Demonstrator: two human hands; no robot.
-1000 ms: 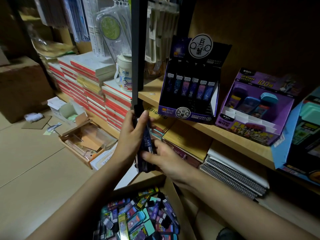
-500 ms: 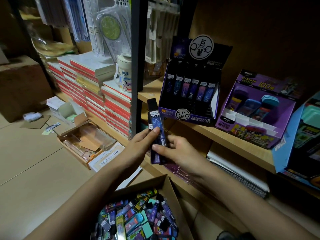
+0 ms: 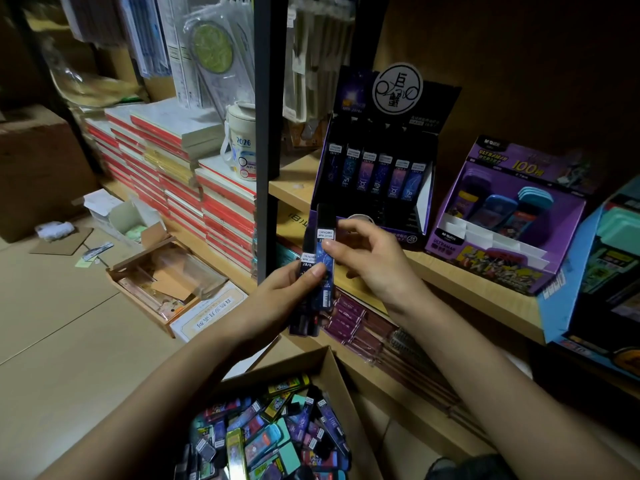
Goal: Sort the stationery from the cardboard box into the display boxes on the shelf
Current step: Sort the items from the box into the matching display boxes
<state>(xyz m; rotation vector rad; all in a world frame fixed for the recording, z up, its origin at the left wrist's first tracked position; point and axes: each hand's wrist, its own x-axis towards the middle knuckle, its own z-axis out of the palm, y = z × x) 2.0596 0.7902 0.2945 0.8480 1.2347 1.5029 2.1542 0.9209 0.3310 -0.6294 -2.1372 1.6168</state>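
Seen from the head camera, a person's left hand grips a bundle of slim dark-blue plastic lead cases. The right hand pinches the front case, just before the black-and-purple cardboard display box on the wooden shelf. Below, an open brown cardboard box holds mixed stationery.

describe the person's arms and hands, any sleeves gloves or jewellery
The left forearm and right forearm are bare as far as the frame shows, with no sleeve in view. The left hand and right hand wear no gloves. No ring, watch or bracelet shows on the fingers or wrists.
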